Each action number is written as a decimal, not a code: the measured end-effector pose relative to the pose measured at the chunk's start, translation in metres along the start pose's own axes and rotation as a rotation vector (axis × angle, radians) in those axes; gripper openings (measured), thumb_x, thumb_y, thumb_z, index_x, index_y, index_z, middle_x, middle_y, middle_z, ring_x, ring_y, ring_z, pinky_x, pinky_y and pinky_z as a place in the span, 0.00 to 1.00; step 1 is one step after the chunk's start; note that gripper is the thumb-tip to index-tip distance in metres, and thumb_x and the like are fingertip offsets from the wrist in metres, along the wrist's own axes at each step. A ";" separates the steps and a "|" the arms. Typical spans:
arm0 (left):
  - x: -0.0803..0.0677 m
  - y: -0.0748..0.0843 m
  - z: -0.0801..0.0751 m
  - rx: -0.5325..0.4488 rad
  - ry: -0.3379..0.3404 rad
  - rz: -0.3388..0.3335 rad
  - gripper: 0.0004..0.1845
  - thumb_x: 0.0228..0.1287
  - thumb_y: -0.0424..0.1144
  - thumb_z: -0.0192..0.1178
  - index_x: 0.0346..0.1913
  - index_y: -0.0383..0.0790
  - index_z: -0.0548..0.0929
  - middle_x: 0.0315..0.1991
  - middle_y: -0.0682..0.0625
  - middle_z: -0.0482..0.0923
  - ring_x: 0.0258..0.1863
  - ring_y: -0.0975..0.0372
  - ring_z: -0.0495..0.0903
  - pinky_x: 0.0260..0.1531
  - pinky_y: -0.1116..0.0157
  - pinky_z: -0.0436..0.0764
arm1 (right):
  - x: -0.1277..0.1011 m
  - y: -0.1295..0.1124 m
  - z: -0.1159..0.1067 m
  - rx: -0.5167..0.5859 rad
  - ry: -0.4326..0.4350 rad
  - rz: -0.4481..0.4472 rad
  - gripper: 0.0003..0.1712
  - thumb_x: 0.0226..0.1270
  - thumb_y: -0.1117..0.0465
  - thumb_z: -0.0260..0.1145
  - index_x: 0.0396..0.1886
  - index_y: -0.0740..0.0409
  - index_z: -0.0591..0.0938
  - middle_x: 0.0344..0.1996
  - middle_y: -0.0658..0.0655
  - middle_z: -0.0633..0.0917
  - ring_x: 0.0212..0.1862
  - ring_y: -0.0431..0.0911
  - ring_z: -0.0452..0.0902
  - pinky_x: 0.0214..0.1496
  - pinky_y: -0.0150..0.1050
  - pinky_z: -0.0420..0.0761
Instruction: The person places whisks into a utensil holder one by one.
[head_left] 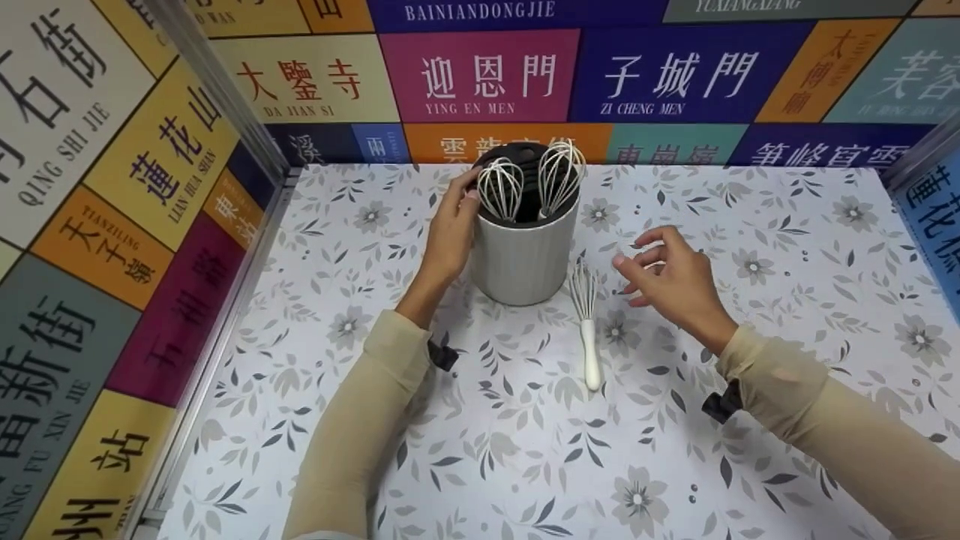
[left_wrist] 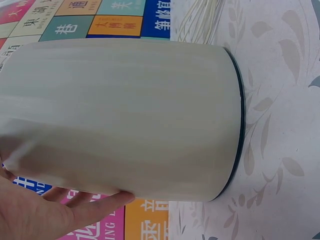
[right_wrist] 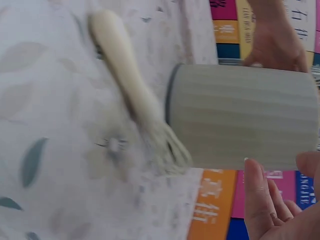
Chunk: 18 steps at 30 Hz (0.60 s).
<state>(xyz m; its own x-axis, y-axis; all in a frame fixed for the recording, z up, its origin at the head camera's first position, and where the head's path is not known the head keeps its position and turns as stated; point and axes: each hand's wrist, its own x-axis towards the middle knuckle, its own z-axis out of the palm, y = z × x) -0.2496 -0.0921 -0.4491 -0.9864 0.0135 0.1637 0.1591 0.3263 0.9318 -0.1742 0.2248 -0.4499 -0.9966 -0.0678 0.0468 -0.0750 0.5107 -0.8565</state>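
A grey, ribbed utensil holder (head_left: 523, 262) with a dark rim stands upright on the table. Two wire whisks, a left one (head_left: 501, 187) and a right one (head_left: 561, 176), stand in it with their wire heads up; the holder hides their handles. My left hand (head_left: 452, 232) holds the holder's left side, its thumb near the rim and its other fingers partly hidden behind. A third whisk (head_left: 590, 330) with a cream handle lies just right of the holder, wires toward the back. My right hand (head_left: 671, 281) hovers to the right of this whisk, fingers loosely bent and holding nothing.
The table (head_left: 480, 465) has a white cloth with grey flowers and leaves. Colourful panels with printed characters rise behind it (head_left: 487, 75) and at the left (head_left: 142, 172). Another blue panel (head_left: 934, 210) borders the right edge.
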 end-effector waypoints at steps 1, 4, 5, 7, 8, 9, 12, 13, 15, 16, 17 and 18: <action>0.000 0.000 0.000 -0.001 0.001 0.001 0.22 0.82 0.53 0.41 0.73 0.63 0.70 0.75 0.57 0.67 0.72 0.66 0.66 0.72 0.59 0.67 | -0.001 0.005 0.003 -0.002 -0.023 0.024 0.31 0.67 0.39 0.69 0.58 0.54 0.72 0.40 0.60 0.88 0.31 0.50 0.89 0.29 0.45 0.87; 0.001 0.001 0.000 -0.006 0.004 0.000 0.22 0.82 0.52 0.41 0.73 0.62 0.71 0.75 0.57 0.67 0.71 0.65 0.67 0.71 0.59 0.67 | -0.005 0.020 0.013 -0.008 -0.093 0.090 0.34 0.66 0.38 0.70 0.58 0.56 0.70 0.40 0.62 0.87 0.31 0.57 0.89 0.30 0.49 0.87; 0.001 0.001 0.000 -0.010 0.006 -0.003 0.22 0.82 0.52 0.41 0.73 0.62 0.71 0.75 0.57 0.68 0.70 0.65 0.68 0.71 0.59 0.67 | -0.006 0.024 0.016 -0.011 -0.117 0.106 0.35 0.66 0.38 0.70 0.58 0.58 0.70 0.40 0.63 0.87 0.31 0.58 0.89 0.30 0.49 0.87; 0.001 0.000 0.001 -0.014 0.010 -0.006 0.22 0.82 0.51 0.42 0.73 0.62 0.71 0.74 0.56 0.68 0.67 0.64 0.69 0.70 0.59 0.68 | -0.008 0.031 0.024 -0.011 -0.162 0.143 0.36 0.66 0.38 0.70 0.58 0.60 0.71 0.40 0.63 0.86 0.31 0.59 0.88 0.31 0.51 0.87; 0.001 0.000 0.001 -0.017 0.013 -0.007 0.22 0.82 0.51 0.42 0.72 0.62 0.71 0.74 0.56 0.69 0.67 0.64 0.70 0.69 0.59 0.68 | -0.009 0.034 0.027 -0.010 -0.180 0.160 0.36 0.66 0.39 0.71 0.58 0.61 0.71 0.41 0.63 0.86 0.31 0.59 0.88 0.31 0.51 0.87; 0.001 0.000 0.001 -0.018 0.014 -0.009 0.22 0.82 0.51 0.42 0.72 0.62 0.72 0.74 0.56 0.69 0.66 0.64 0.70 0.69 0.60 0.68 | -0.010 0.036 0.030 -0.003 -0.198 0.176 0.36 0.65 0.39 0.71 0.57 0.62 0.71 0.41 0.64 0.86 0.32 0.59 0.88 0.31 0.51 0.87; 0.002 0.000 0.001 -0.018 0.015 -0.008 0.22 0.82 0.51 0.42 0.72 0.62 0.72 0.74 0.56 0.69 0.67 0.64 0.70 0.69 0.61 0.68 | -0.012 0.040 0.038 0.017 -0.232 0.230 0.35 0.65 0.42 0.73 0.57 0.64 0.72 0.41 0.64 0.86 0.32 0.58 0.89 0.31 0.51 0.88; 0.002 0.000 0.001 -0.019 0.016 -0.006 0.22 0.82 0.51 0.42 0.72 0.62 0.72 0.74 0.56 0.69 0.67 0.64 0.70 0.70 0.61 0.67 | -0.012 0.041 0.041 0.027 -0.240 0.247 0.35 0.65 0.43 0.73 0.56 0.64 0.72 0.42 0.65 0.86 0.32 0.58 0.89 0.31 0.51 0.88; 0.002 0.001 0.001 -0.025 0.018 -0.002 0.22 0.82 0.51 0.43 0.72 0.61 0.72 0.74 0.55 0.69 0.68 0.64 0.69 0.71 0.61 0.66 | -0.013 0.042 0.044 0.040 -0.253 0.281 0.33 0.65 0.45 0.73 0.56 0.64 0.72 0.42 0.65 0.86 0.32 0.57 0.89 0.32 0.51 0.88; 0.002 0.001 0.001 -0.031 0.018 -0.002 0.22 0.82 0.51 0.43 0.72 0.61 0.72 0.74 0.55 0.69 0.68 0.64 0.69 0.71 0.60 0.66 | -0.013 0.043 0.046 0.039 -0.258 0.294 0.33 0.65 0.46 0.73 0.56 0.63 0.72 0.42 0.65 0.86 0.32 0.56 0.89 0.32 0.50 0.88; 0.001 0.001 0.001 -0.033 0.017 -0.003 0.22 0.82 0.51 0.43 0.72 0.61 0.72 0.74 0.55 0.69 0.67 0.63 0.69 0.70 0.60 0.67 | -0.013 0.044 0.047 0.037 -0.263 0.306 0.33 0.66 0.46 0.73 0.57 0.63 0.72 0.43 0.65 0.86 0.32 0.55 0.89 0.32 0.50 0.88; 0.001 0.001 0.001 -0.036 0.016 -0.005 0.22 0.82 0.51 0.43 0.72 0.61 0.72 0.74 0.55 0.69 0.66 0.63 0.70 0.70 0.59 0.67 | -0.013 0.045 0.049 0.036 -0.269 0.314 0.33 0.66 0.46 0.73 0.57 0.63 0.72 0.43 0.65 0.86 0.32 0.54 0.89 0.32 0.49 0.88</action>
<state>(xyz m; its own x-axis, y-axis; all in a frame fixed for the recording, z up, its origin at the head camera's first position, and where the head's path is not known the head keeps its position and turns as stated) -0.2509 -0.0909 -0.4486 -0.9865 -0.0037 0.1638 0.1555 0.2922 0.9436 -0.1630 0.2068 -0.5137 -0.9259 -0.1378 -0.3516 0.2371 0.5125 -0.8253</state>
